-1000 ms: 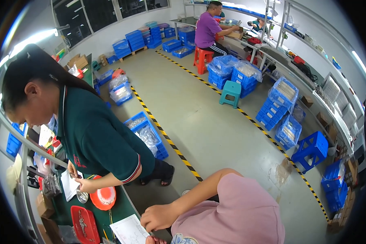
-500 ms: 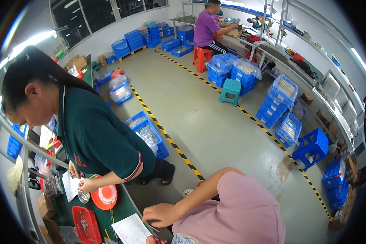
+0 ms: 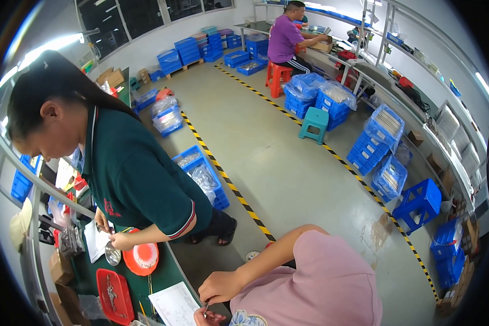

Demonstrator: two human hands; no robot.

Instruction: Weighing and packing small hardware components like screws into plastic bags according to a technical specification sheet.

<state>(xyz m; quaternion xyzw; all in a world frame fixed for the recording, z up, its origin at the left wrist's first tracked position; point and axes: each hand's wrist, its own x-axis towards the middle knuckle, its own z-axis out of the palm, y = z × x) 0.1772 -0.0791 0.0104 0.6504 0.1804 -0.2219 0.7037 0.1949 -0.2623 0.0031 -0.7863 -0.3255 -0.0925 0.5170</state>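
Handling of a small, slim, dark piece looks unfinished: it sits between the pinching right hand and the left hand, whose grip I cannot tell, beside a white rectangular paper sheet.

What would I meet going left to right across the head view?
Hat → red tray → paper sheet → the wearer's right hand → green stool → blue stool.

Right elbow bent, the right hand curls close beside the left hand.
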